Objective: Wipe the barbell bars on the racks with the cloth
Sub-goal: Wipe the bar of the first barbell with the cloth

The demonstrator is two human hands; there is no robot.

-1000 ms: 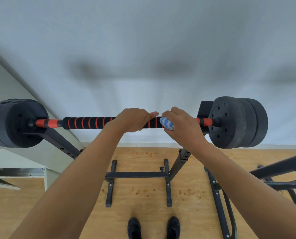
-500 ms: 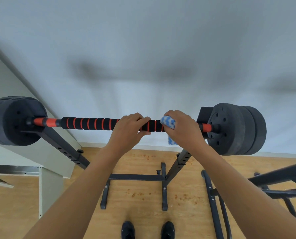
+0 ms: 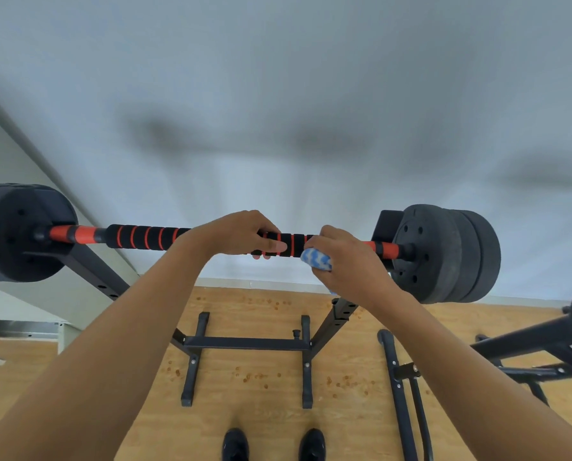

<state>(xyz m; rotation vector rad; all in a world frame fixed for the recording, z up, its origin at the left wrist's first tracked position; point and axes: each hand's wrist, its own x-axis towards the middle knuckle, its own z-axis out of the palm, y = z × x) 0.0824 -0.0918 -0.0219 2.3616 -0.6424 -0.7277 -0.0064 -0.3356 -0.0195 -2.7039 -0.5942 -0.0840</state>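
Note:
A barbell bar with black foam grip and orange rings lies across a black rack, with black weight plates on its left end and right end. My left hand is wrapped around the middle of the bar. Just to its right, my right hand presses a blue and white cloth against the bar. Most of the cloth is hidden in the fist.
A white wall stands right behind the bar. The rack's feet rest on a wooden floor speckled with small brown spots. A second black rack stands at the right. My shoes are at the bottom edge.
My right hand with the cloth has shifted slightly right along the bar. My left hand has closed its grip around the bar. The view has tilted a little.

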